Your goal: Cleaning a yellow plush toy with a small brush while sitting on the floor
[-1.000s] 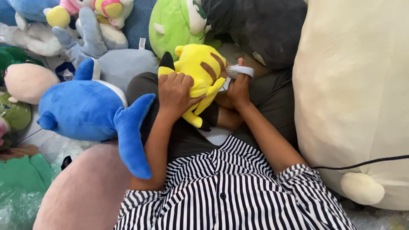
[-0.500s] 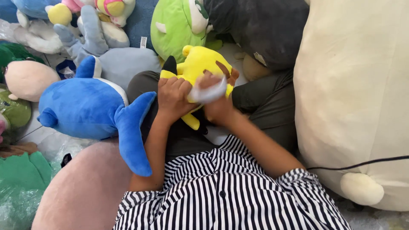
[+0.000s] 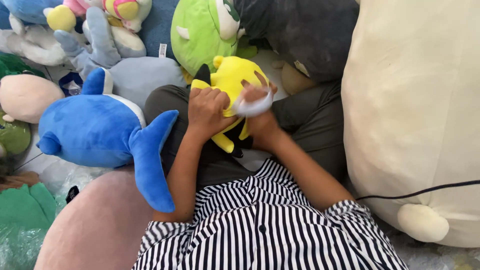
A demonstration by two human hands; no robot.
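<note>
My left hand (image 3: pixel 207 111) is closed over the near side of a small yellow plush toy with a black ear tip and yellow feet (image 3: pixel 231 80), fingers curled down into its soft body, holding it against my lap on my dark grey trousers (image 3: pixel 305 120). My right hand (image 3: pixel 256 112) presses a small white object (image 3: pixel 254 106) against the toy's right side; my fingers are wrapped around that object, though it is blurred and I cannot tell what it is. The yellow toy sits between my two hands, its head pointing away from me and its feet toward my black-and-white striped shirt (image 3: pixel 265 230). Just beyond it lies a round bright green plush with white horns (image 3: pixel 200 32), touching the yellow toy's head. To my left a blue and white plush whale or dolphin (image 3: pixel 100 132) leans against my left forearm, its tail fin draped over my elbow. Below it is a large dusty-pink plush cushion (image 3: pixel 95 225). On my right a very large cream plush with a small round tail (image 3: pixel 415 110) stands against my leg, with a thin black cable (image 3: pixel 425 191) running across its lower part. A dark charcoal plush (image 3: pixel 305 35) lies behind my right knee, and a pale grey-blue plush (image 3: pixel 135 72) sits beyond the blue one.
</note>
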